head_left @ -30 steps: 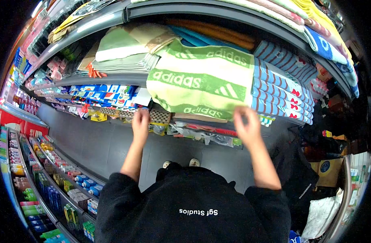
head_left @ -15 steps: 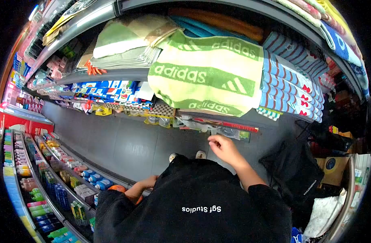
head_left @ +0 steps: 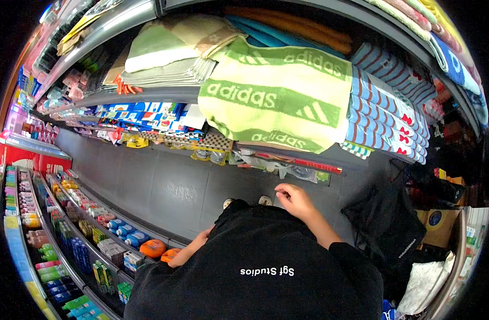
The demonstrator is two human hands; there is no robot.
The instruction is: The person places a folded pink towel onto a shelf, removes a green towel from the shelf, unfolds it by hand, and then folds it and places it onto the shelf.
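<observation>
My right hand hovers over the floor in front of my body, fingers loosely bent and a little apart, with nothing seen in it. My left hand is low at the side of my black shirt, which covers its fingers. Ahead of me, a green and pale yellow towel with "adidas" lettering drapes over the shelf edge, apart from both hands. To its right are stacked blue towels with brown stripes. Left of it lies a pile of folded green and beige towels.
Shelves of bottles and small packs run along my left. A black bag, a cardboard box and a white sack stand on the right. Blue and white packs fill the shelf under the towels. Grey floor lies between the shelves.
My right hand has shifted slightly down and its fingers have loosened. My left hand has moved slightly up and inward against the shirt. The towels have not moved.
</observation>
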